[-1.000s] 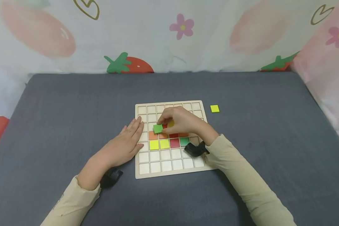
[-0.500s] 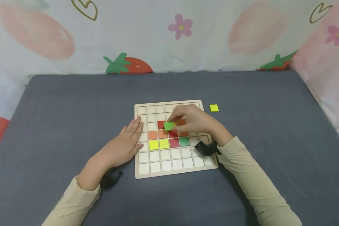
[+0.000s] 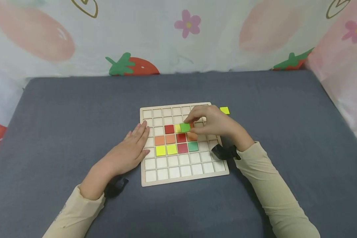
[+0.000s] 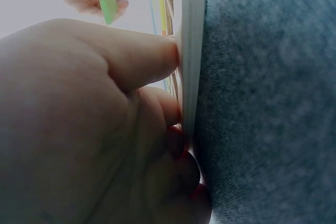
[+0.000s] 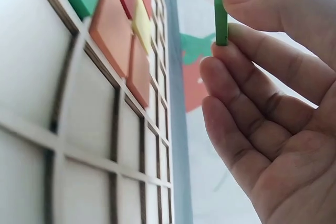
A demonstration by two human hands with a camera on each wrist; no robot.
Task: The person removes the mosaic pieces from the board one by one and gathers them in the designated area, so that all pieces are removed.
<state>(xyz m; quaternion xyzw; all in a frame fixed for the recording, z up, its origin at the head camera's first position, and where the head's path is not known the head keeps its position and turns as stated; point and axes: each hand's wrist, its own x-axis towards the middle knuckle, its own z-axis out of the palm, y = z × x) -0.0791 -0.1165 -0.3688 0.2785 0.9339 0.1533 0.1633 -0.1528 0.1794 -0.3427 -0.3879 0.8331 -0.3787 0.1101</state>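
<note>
My right hand (image 3: 215, 122) pinches a light green square tile (image 3: 184, 127) between thumb and fingertips, above the wooden grid board (image 3: 184, 179). In the right wrist view the tile (image 5: 221, 9) shows edge-on, held away from the cells. Below it sit coloured tiles in the board's middle rows: red (image 3: 169, 129), yellow (image 3: 160, 150), orange (image 3: 159, 140) and a darker green tile (image 3: 192, 146). My left hand (image 3: 126, 152) rests with straight fingers over the board's left edge. In the left wrist view, its thumb (image 4: 152, 56) lies along that edge.
A loose yellow tile (image 3: 224, 110) lies on the grey cloth (image 3: 77, 109) past the board's upper right corner, partly behind the right hand. A printed curtain (image 3: 220, 39) hangs along the table's far side. Black wrist cameras (image 3: 224, 152) sit at both wrists.
My right hand has carried the light green tile rightward and slightly away across the board, uncovering the red tile in the upper row. My left hand has stayed in place.
</note>
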